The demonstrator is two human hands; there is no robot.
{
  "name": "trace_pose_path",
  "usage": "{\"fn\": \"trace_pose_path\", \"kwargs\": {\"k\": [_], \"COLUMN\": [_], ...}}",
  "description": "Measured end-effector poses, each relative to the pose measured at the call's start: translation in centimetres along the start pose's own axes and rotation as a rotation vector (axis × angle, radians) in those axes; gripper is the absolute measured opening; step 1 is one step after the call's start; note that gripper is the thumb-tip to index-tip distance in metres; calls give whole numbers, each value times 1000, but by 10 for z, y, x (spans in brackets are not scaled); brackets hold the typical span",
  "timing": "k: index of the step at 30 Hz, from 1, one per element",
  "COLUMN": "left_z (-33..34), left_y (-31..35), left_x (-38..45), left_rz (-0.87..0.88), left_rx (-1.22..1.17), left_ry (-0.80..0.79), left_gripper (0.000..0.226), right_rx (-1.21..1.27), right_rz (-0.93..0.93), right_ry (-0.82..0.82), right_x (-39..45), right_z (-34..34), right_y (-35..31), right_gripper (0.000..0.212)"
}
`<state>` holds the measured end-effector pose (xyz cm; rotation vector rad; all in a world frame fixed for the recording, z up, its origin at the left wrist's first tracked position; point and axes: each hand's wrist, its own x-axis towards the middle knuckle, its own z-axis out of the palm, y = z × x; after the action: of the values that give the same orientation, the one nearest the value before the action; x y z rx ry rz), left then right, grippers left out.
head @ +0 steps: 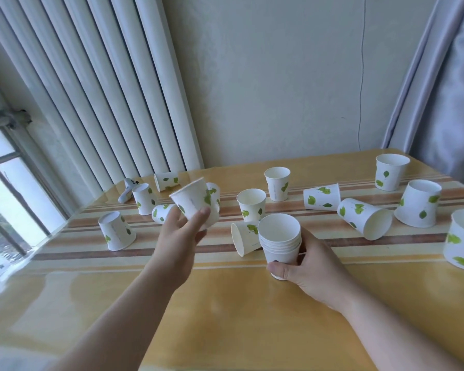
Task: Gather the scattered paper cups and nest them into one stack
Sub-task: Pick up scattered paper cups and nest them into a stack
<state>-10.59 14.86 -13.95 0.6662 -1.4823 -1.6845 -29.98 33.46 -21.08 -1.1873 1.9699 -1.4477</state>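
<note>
Two hands: both are up over the near half of the yellow striped table (225,317), each closed around paper cups.
Left hand (181,231): fingers curled round the base of a single cup (192,202), held above the table and tilted, mouth facing up and left.
Right hand (310,266): wrapped round the lower part of the stack (280,239), thumb across the near side; the stack is upright, mouth open upward, several rims showing one inside another.
Stack position: centre of the table, right of the single cup and apart from it.
Cup on its side (243,238): lies just left of the stack, mouth toward the near left.
Upright cups: one (251,207) just beyond the stack, another (277,183) farther back, a third (391,171) at the far right.
Upside-down cups: one (116,231) at the left, one (144,198) farther back on the left, one (418,203) at the right.
Other tipped cups: two (322,196) (364,218) on the right side, one (166,180) at the far left edge.
Right edge: a cup (462,239) partly cut off by the frame.
Far left corner: a small white device (127,190) lies beside the cups.
Backdrop: a white radiator (105,89) at the left, a curtain (445,76) at the right.
</note>
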Motion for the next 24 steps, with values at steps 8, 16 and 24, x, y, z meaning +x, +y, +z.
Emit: {"fn": "trace_pose_path", "kwargs": {"k": [8, 16, 24], "left_z": [73, 76, 37], "left_y": [5, -17, -31], "left_x": [-10, -24, -14], "left_rz": [116, 11, 209], "left_rx": [257, 407, 748], "left_ry": [-277, -268, -265], "left_gripper": [56, 67, 118], "right_rx": [-7, -17, -11], "right_rz": [-25, -13, -19], "right_ry": [11, -5, 6], "right_x": [-3, -2, -1], "right_z": [0, -1, 0], "right_y": [-4, -2, -1], "right_gripper": [72, 69, 67]}}
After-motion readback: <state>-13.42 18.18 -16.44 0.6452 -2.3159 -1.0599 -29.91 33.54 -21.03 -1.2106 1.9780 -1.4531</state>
